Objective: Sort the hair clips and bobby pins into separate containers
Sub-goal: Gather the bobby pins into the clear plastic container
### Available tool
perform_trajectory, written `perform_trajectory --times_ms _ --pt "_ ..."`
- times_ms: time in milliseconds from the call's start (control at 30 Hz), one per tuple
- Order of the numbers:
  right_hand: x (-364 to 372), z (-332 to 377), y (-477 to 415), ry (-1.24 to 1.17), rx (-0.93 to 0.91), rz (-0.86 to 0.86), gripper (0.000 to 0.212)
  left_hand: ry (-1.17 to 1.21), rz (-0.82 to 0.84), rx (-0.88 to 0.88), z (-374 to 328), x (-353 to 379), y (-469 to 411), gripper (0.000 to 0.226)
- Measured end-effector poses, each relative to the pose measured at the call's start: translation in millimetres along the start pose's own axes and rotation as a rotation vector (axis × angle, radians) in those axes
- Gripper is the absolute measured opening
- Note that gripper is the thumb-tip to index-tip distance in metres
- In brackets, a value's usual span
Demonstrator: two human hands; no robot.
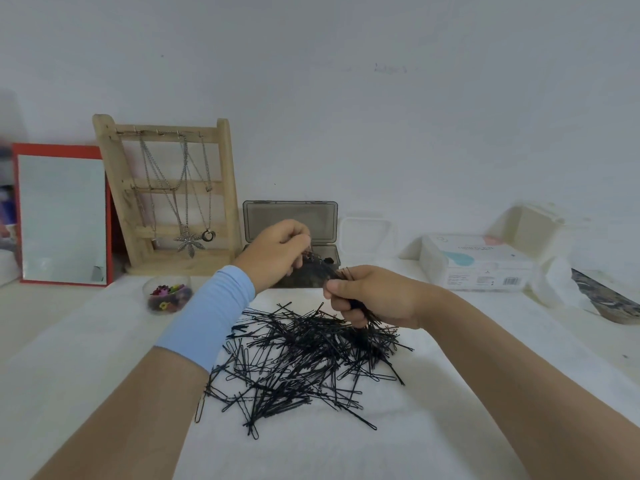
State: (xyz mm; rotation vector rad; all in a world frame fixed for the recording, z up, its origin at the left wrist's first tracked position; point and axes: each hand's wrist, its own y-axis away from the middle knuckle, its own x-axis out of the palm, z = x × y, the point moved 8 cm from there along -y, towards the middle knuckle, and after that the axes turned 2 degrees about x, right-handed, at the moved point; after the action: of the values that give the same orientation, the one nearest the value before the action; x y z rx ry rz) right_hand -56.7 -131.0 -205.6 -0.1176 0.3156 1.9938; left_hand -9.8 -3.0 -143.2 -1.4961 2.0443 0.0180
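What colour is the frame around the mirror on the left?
Red. The mirror frame shows clearly in the head view, standing beside the wooden jewellery stand.

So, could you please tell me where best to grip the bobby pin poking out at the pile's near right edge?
Pinch the bobby pin at its free rounded end, coming from the near right. That end lies alone on the white surface, while the other runs under the pile, so a pull along its length should probably slide it clear.
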Motion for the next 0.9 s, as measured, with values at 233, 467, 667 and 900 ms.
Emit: perform_trajectory --times_ms 233,467,667,900 --pt "-1.1 5.5 -0.7 0.081 -0.079 -0.043 0.015 0.095 0.093 -0.17 18.7 15.8 -0.3 0.015" --pt "-17.5 5.5 1.8 -0.348 -0.048 -0.09 0.019 0.187 0.236 -0.376 47.8 4.2 -0.5 0.007" --pt "-18.0 13.5 -1.1 -0.485 -0.134 -0.082 0.023 -0.349 0.536 -0.256 27.7 38.7 16.2 0.043" --pt "-5.5 12.1 -0.5 -0.335 -0.119 -0.006 0.021 0.138 0.201 -0.109 -4.0 29.9 -2.7 0.031"
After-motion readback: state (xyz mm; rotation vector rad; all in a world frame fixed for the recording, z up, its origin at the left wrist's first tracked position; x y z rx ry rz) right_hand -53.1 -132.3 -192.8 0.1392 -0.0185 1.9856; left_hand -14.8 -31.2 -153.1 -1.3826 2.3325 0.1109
